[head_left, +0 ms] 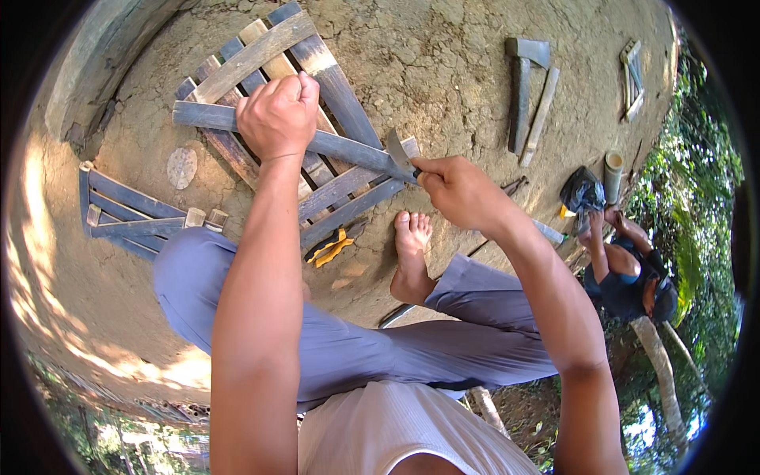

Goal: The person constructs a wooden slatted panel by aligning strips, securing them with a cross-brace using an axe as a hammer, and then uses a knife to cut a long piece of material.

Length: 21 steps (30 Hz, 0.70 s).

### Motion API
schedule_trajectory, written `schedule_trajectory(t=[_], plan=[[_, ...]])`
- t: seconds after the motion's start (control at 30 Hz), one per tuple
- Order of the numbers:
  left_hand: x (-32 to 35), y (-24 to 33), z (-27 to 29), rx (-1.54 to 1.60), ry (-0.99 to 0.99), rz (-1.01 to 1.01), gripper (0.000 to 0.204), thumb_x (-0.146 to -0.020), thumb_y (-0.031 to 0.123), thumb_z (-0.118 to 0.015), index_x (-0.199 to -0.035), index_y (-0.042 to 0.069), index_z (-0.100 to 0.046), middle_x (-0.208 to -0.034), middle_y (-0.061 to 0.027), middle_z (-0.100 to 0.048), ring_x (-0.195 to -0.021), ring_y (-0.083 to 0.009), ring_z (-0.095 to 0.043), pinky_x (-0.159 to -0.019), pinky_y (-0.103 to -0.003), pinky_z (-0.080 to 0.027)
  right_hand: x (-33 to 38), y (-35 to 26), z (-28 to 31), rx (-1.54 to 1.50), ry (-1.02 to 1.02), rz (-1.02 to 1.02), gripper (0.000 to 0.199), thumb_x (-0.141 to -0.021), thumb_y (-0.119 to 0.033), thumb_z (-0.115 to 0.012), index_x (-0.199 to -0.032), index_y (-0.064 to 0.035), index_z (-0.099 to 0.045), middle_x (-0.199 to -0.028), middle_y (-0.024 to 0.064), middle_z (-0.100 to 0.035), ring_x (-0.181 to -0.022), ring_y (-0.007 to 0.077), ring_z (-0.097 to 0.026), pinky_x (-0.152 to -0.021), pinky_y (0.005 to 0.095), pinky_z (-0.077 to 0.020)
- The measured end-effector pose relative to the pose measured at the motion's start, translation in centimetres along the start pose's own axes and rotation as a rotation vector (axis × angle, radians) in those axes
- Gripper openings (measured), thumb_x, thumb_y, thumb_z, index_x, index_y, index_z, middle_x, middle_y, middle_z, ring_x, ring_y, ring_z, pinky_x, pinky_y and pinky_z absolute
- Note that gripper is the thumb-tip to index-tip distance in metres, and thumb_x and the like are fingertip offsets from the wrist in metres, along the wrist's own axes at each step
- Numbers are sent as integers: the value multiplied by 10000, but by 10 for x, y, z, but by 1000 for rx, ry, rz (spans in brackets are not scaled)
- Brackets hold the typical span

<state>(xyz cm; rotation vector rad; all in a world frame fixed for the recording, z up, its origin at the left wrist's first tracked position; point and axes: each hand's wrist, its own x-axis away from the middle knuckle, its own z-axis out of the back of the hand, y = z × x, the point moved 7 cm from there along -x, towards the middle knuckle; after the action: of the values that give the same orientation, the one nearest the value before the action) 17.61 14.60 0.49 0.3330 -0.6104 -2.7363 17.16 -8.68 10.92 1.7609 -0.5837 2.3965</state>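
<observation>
**Q:** Two hands meet one grey wooden slat [332, 145] — how is it held?

**A:** The slat lies crosswise over a panel of nailed slats [317, 71] on the cracked earth ground [443, 63]. The left hand [277, 117] grips it from above, fingers [305, 89] curled tight around it. The right hand [457, 190] closes in a fist about the handle of a knife [398, 152], whose grey blade rests against the slat's right end, near the panel's lower corner.

**Q:** What lies closest to that point of contact?

**A:** A bare foot [412, 237] is planted on the ground just below the panel; the legs wear blue-grey trousers [356, 348]. A yellow and black rag [331, 247] lies beside the panel's lower edge, left of the foot.

**Q:** And farther out?

**A:** To the left lies a second slatted panel [127, 214] with two short wood blocks [204, 217] at its right end, and a round pale disc [181, 167] rests on the earth above it. To the upper right lie two longer wooden pieces [529, 103] side by side, one with a broad head, and a small frame [632, 79] sits beyond them. At the right edge another person [629, 273] crouches, hands near a dark bag [582, 192] and a bamboo tube [613, 176]. Green foliage [697, 198] borders the ground there.
</observation>
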Motion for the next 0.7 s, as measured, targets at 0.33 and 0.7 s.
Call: schedule_trajectory(t=[0.33, 0.7], plan=[[-1, -3, -2, -12, -31, 11, 337, -880, 264, -671, -563, 172, -606, -632, -7, -687, -578, -220, -638, -565, -385, -425, 1, -14, -8, 104, 32, -96, 429, -967, -191, -527, -1320, 19, -651, -958, 277, -725, -880, 355, -722, -849, 418, -541], [-2, -2, -1, 1, -24, 17, 333, -876, 254, -659, -564, 150, -606, -648, -23, -691, -605, -251, -649, -581, -416, -461, 6, -23, -21, 117, 81, -113, 446, -953, -171, -508, -1301, 79, -635, -1048, 339, -696, -981, 432, -711, -901, 440, -536]])
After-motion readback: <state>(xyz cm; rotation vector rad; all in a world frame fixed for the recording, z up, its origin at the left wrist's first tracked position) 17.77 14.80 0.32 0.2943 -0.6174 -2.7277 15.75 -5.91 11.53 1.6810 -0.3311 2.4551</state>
